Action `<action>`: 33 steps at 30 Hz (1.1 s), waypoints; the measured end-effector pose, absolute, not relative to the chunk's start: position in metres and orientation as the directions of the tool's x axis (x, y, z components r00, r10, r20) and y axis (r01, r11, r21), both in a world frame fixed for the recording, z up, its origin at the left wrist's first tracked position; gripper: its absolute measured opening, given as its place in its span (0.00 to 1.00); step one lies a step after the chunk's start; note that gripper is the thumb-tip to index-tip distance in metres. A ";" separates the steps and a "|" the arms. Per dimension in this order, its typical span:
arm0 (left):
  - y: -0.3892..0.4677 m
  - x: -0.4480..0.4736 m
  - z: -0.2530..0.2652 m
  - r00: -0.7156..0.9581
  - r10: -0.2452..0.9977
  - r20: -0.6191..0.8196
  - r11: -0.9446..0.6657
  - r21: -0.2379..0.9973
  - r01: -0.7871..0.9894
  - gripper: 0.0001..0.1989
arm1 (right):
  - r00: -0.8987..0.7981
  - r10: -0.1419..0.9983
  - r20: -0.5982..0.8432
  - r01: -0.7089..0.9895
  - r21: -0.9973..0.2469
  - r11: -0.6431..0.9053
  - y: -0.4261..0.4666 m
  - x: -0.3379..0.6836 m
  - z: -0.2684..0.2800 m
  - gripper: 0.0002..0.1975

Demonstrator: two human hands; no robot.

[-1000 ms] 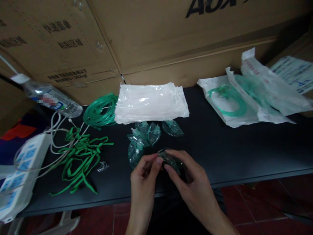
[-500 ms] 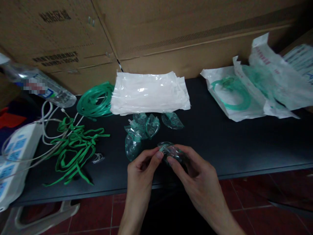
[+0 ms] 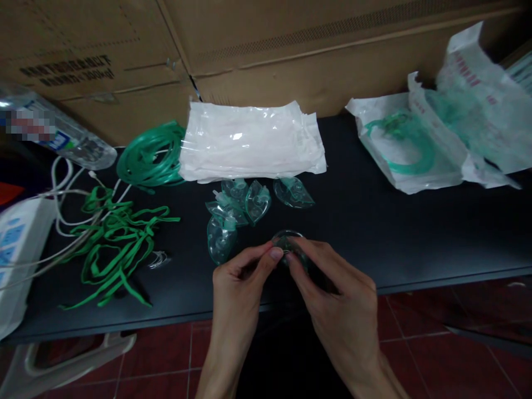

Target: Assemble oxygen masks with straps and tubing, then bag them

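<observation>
Near the table's front edge, a clear green-tinted oxygen mask (image 3: 290, 235) is held between my two hands. My right hand (image 3: 336, 282) has its fingers closed round the mask, covering much of it. Thumb and forefinger of my left hand (image 3: 245, 285) are pinched at the mask's left edge. A thin pale metal strip (image 3: 285, 251) shows between the two thumbs; its ends are hidden. Beyond my hands lie several more oxygen masks (image 3: 223, 239), one of them apart on the right. Left of them is a small bunch of thin metal strips (image 3: 159, 259).
Green elastic straps (image 3: 120, 244) lie in a tangle on the left, with coiled green tubing (image 3: 152, 155) behind. White packets (image 3: 251, 141) are stacked at the back. Opened packages (image 3: 405, 158) lie right. A power strip (image 3: 16, 260), cables and a bottle (image 3: 62, 133) stand left.
The mask has turned in my hands, and the pale strip now shows between my thumbs. My fingertips have come closer together. The camera view has shifted slightly.
</observation>
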State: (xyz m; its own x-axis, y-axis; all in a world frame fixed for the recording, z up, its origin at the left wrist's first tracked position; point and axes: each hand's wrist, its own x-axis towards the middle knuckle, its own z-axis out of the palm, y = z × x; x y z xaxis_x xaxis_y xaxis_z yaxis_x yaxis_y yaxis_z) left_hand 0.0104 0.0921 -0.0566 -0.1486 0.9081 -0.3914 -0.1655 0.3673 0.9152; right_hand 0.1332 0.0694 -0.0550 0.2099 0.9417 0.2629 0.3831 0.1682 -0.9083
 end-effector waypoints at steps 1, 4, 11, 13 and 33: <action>0.092 0.011 -0.057 -0.155 0.907 -0.391 0.367 0.916 -0.165 0.03 | 0.210 0.936 0.283 0.391 -0.902 0.185 0.069 0.133 -0.055 0.16; 0.090 0.011 -0.059 -0.179 0.909 -0.377 0.355 0.924 -0.144 0.04 | 0.214 0.919 0.331 0.404 -0.887 0.225 0.068 0.131 -0.056 0.17; 0.088 0.014 -0.060 -0.224 0.915 -0.335 0.318 0.942 -0.107 0.02 | 0.260 0.907 0.332 0.351 -0.907 0.231 0.065 0.131 -0.054 0.19; 0.088 0.014 -0.059 -0.226 0.913 -0.341 0.325 0.940 -0.107 0.02 | 0.264 0.915 0.305 0.322 -0.922 0.215 0.066 0.132 -0.054 0.19; 0.092 0.013 -0.059 -0.184 0.892 -0.414 0.381 0.905 -0.191 0.04 | 0.145 0.989 -0.011 0.012 -1.000 -0.013 0.080 0.153 -0.041 0.18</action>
